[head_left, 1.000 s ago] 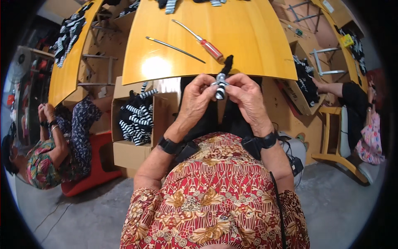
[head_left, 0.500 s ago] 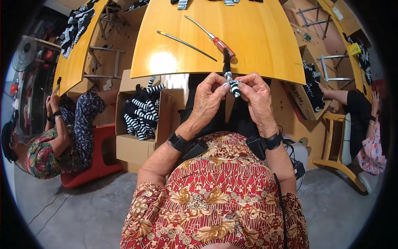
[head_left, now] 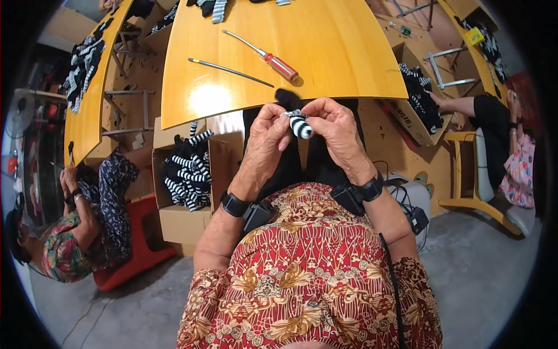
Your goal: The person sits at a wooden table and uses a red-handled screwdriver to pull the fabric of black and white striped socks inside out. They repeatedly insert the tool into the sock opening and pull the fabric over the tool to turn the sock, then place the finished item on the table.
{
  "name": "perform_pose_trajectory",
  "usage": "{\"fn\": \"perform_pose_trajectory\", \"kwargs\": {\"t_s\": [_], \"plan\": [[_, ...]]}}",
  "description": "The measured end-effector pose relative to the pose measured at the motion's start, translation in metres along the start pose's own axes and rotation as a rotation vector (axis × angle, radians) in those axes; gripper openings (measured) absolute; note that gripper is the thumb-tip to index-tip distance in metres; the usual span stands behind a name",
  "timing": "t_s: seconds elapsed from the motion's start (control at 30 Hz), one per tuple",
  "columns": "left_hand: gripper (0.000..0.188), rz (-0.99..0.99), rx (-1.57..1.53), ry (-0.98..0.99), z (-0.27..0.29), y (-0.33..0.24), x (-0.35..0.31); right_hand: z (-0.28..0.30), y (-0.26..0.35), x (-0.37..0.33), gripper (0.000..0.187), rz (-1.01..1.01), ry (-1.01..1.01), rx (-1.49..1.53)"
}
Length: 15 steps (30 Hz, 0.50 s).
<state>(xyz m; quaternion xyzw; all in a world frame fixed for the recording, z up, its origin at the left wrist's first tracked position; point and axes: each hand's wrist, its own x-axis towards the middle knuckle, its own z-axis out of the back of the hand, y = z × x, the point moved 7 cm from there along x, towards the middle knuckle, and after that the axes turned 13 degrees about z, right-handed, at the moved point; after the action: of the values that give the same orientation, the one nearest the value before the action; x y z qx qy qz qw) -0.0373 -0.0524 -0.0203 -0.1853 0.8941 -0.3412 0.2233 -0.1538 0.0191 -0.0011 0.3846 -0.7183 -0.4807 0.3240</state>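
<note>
A small knitted fabric piece [head_left: 300, 126], striped black and white with a plain black end, is pinched between my two hands just off the table's near edge. My left hand [head_left: 268, 135] grips its left side with thumb and forefinger. On the opposite side my right hand [head_left: 332, 131] holds it with thumb and fingers closed. The striped part points down toward me and its rounded end shows; the black part sticks up behind my fingers. Beyond my hands, a red-handled screwdriver [head_left: 281, 67] lies on the yellow table [head_left: 325, 41], with a thin dark rod [head_left: 229, 71] left of it.
Left of my legs stands a cardboard box [head_left: 185, 224] of striped knitted pieces [head_left: 190, 174]. Another filled box [head_left: 427, 131] sits at the right. People work at side tables: one on a red chair [head_left: 136, 238], one beside a wooden chair [head_left: 465, 200]. Cables [head_left: 407, 212] hang at my right.
The view has shifted, so table and tools appear further left. In my fingers the knitted piece has turned, and more of its striped, rounded end shows. Both hands keep their hold.
</note>
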Motion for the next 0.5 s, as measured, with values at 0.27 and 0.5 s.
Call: {"fn": "perform_pose_trajectory", "kwargs": {"t_s": [0.27,0.5], "plan": [[0.018,0.034,0.275,0.021,0.004,0.003,-0.001,0.006,-0.017,-0.005,0.020,-0.115,0.048,0.034],[0.013,0.042,0.302,-0.128,0.008,0.001,-0.005,0.002,-0.023,-0.008,0.018,-0.193,0.110,0.041]]}}
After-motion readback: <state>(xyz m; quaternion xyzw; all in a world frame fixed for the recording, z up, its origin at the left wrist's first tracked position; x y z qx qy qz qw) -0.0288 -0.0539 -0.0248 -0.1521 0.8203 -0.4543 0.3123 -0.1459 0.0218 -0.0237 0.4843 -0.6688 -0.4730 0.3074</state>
